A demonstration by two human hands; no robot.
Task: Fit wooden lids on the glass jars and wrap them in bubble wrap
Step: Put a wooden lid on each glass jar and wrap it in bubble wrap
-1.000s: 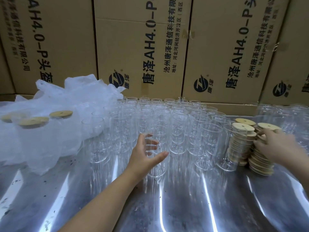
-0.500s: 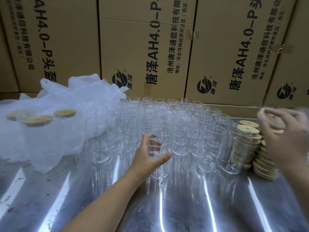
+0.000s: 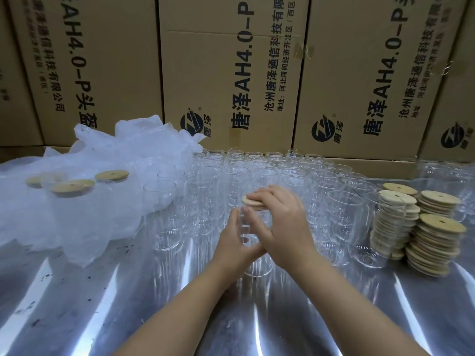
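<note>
Brown printed cartons (image 3: 231, 73) wall off the top of the frame, and the shiny metal table (image 3: 102, 304) fills the bottom. At the left lies the heap of bubble wrap (image 3: 115, 155), with a few lidded jars (image 3: 73, 187) bundled in it. The block of open glass jars (image 3: 282, 176) sits centre, the lid stacks (image 3: 424, 227) at the right edge. Now the change: the right hand (image 3: 282, 227), over at those stacks a second ago, has swung to centre and holds a wooden lid (image 3: 250, 201) down on the front jar (image 3: 257, 263). The left hand (image 3: 231, 242), open before, now grips that jar's side. Lid looks nearly seated; wrapping comes next.
</note>
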